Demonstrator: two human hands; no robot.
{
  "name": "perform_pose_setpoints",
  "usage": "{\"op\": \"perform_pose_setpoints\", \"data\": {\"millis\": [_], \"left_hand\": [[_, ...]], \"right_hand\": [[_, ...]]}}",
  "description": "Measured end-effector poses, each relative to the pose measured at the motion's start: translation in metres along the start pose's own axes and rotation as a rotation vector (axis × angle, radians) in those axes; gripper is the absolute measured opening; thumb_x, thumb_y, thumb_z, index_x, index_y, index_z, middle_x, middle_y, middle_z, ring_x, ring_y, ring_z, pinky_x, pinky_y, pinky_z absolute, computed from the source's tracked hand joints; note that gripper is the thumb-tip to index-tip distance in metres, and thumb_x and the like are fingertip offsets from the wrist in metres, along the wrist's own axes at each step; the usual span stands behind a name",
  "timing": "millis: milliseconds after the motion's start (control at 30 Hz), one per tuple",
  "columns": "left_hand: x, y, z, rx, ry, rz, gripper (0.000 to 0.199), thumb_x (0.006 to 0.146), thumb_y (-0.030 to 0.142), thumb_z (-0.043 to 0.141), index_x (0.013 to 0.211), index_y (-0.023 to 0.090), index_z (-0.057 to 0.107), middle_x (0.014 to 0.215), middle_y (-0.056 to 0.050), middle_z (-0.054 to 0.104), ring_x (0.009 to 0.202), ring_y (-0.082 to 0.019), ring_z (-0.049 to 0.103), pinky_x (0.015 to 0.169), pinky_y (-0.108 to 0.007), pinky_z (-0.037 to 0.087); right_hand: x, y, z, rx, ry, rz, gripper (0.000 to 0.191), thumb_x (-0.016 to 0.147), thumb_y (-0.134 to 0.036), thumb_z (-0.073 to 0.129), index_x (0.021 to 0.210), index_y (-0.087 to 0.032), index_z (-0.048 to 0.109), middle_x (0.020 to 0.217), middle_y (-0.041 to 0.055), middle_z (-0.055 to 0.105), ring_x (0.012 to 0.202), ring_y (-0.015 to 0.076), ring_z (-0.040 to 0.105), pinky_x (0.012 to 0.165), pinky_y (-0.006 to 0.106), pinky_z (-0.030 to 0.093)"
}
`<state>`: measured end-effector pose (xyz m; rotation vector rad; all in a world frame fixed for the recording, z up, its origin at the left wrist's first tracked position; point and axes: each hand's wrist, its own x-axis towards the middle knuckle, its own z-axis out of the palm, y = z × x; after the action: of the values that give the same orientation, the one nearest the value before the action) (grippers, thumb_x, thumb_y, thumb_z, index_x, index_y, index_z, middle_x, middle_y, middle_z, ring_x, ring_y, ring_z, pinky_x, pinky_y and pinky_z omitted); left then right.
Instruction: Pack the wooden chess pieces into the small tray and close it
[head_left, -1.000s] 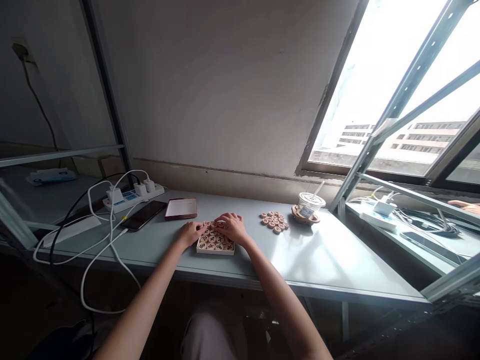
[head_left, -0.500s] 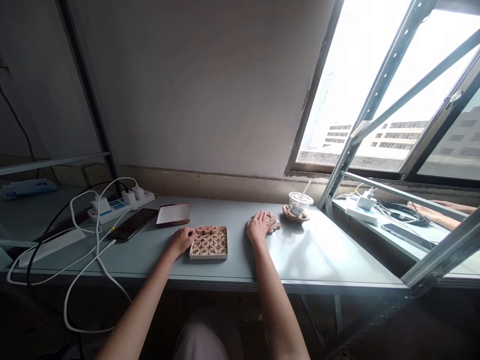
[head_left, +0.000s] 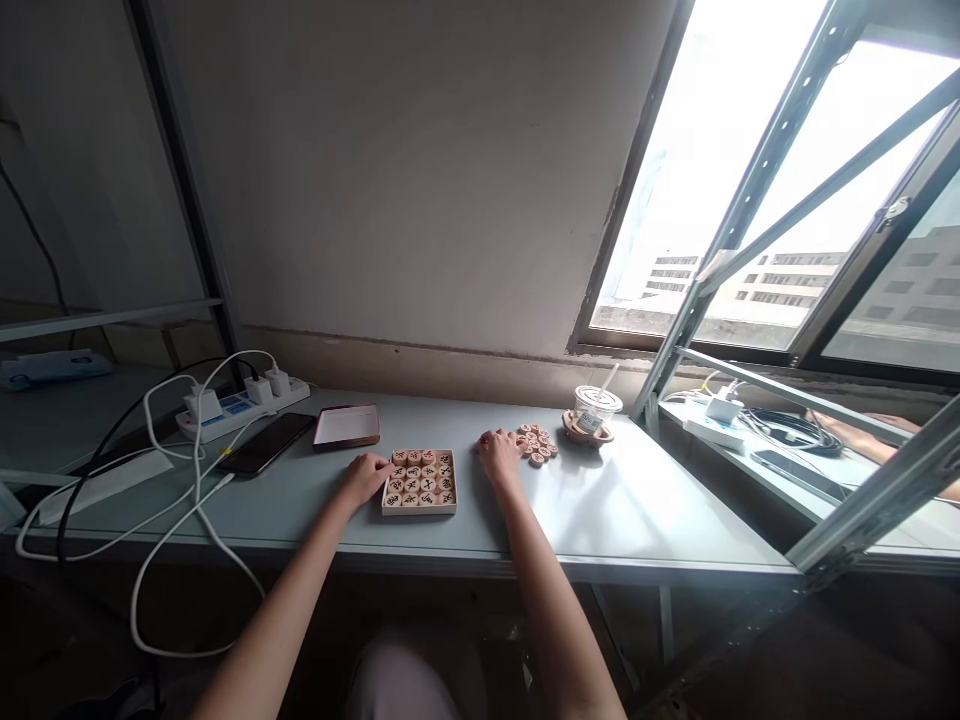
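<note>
Behind the surface (head_left: 615,520) rises a grey wall (head_left: 420,180), and a bright window (head_left: 682,200) glares at the right. Toward the left end I have a power strip (head_left: 244,412) loaded with plugs, a dark phone (head_left: 268,445) just beside it, and white cables (head_left: 199,490) looping down past the front edge. A shallow lid (head_left: 346,427), white inside, lies near the back edge. Toward the back right corner, a lidded cup (head_left: 596,410) with a straw sits in a brown bowl (head_left: 587,436), just past the loose discs (head_left: 538,444), which lie flat, bunched together, red-marked.

Near the front edge, left of the middle, is the open box (head_left: 418,511), packed with pale round discs (head_left: 427,484) in rows, most bearing black characters. My left grip (head_left: 367,477) rests against its left side; my right grip (head_left: 500,452) curls downward, just left of the loose discs. I cannot tell whether either one is closed on anything.
</note>
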<state>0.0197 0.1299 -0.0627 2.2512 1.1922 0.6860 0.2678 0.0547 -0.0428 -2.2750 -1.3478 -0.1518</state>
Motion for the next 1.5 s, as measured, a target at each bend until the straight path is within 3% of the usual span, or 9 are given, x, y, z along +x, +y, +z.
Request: {"op": "perform_pose_setpoints", "data": {"millis": [133,233,500,633,767,933,1167,1367,1500], "left_hand": [[0.003,-0.003,0.002,0.011,0.029,-0.013,0.031,0.070,0.036,0.041,0.044,0.019,0.038,0.049,0.004,0.027,0.053,-0.011,0.026,0.053,-0.025,0.017],[0.005,-0.004,0.003,-0.001,0.044,0.002,0.031,0.070,0.036,0.041,0.044,0.019,0.040,0.049,0.004,0.028,0.053,-0.011,0.027,0.053,-0.025,0.017],[0.003,-0.001,0.001,0.004,0.030,-0.003,0.033,0.070,0.038,0.041,0.043,0.019,0.040,0.048,0.004,0.027,0.053,-0.011,0.025,0.052,-0.025,0.017],[0.002,0.001,0.000,0.002,0.027,0.005,0.033,0.070,0.038,0.040,0.043,0.019,0.038,0.048,0.004,0.024,0.051,-0.011,0.024,0.052,-0.025,0.016],[0.002,-0.001,0.001,0.011,0.063,0.006,0.032,0.069,0.038,0.040,0.043,0.019,0.038,0.049,0.003,0.027,0.053,-0.011,0.027,0.052,-0.025,0.017],[0.003,-0.003,0.003,0.018,0.064,0.013,0.032,0.069,0.038,0.040,0.045,0.019,0.037,0.049,0.003,0.029,0.053,-0.011,0.030,0.053,-0.025,0.018],[0.002,0.000,0.001,-0.027,0.016,0.029,0.035,0.072,0.045,0.040,0.051,0.018,0.045,0.053,0.000,0.046,0.057,-0.014,0.040,0.054,-0.025,0.024],[0.003,0.003,-0.003,-0.070,-0.083,0.077,0.036,0.075,0.045,0.036,0.053,0.018,0.045,0.058,-0.003,0.053,0.063,-0.017,0.046,0.059,-0.026,0.029],[0.002,0.002,-0.004,-0.055,-0.059,0.112,0.037,0.079,0.040,0.029,0.054,0.019,0.045,0.058,-0.003,0.052,0.063,-0.017,0.047,0.060,-0.026,0.032]], "right_hand": [[-0.002,-0.008,-0.005,0.351,-0.135,-0.274,0.031,0.082,-0.048,0.051,0.103,-0.029,0.064,0.100,0.0029,0.066,0.091,0.0203,0.056,0.085,0.035,0.032],[-0.006,-0.015,-0.007,0.423,-0.232,-0.433,0.033,0.080,-0.051,0.054,0.101,-0.029,0.065,0.099,0.0012,0.066,0.092,0.0189,0.056,0.085,0.033,0.031],[-0.011,-0.018,-0.006,0.263,-0.210,-0.495,0.027,0.080,-0.048,0.056,0.096,-0.028,0.065,0.101,0.0028,0.062,0.098,0.0207,0.051,0.083,0.034,0.030],[-0.015,-0.015,-0.008,0.236,-0.182,-0.532,0.038,0.083,-0.051,0.050,0.116,-0.032,0.054,0.111,0.0030,0.058,0.103,0.0211,0.048,0.085,0.035,0.032],[-0.016,-0.006,-0.012,0.059,0.003,-0.392,0.038,0.089,-0.039,0.041,0.125,-0.027,0.046,0.118,0.0075,0.054,0.107,0.0233,0.045,0.090,0.040,0.030],[-0.013,0.010,-0.010,-0.232,0.031,0.007,0.031,0.082,-0.006,0.039,0.102,-0.010,0.061,0.105,0.0209,0.056,0.105,0.0311,0.047,0.087,0.043,0.031],[-0.008,0.014,-0.008,-0.055,-0.031,-0.002,0.029,0.083,-0.007,0.041,0.102,-0.014,0.061,0.104,0.0150,0.060,0.097,0.0220,0.056,0.076,0.029,0.042],[-0.010,-0.020,-0.016,0.506,-0.055,-0.358,0.024,0.085,-0.028,0.050,0.106,-0.020,0.060,0.099,0.0063,0.064,0.086,0.0157,0.061,0.074,0.027,0.048],[-0.032,-0.063,-0.009,0.490,-0.216,-0.614,0.023,0.083,-0.032,0.056,0.104,-0.026,0.062,0.098,0.0020,0.066,0.088,0.0153,0.061,0.080,0.028,0.045]]}}
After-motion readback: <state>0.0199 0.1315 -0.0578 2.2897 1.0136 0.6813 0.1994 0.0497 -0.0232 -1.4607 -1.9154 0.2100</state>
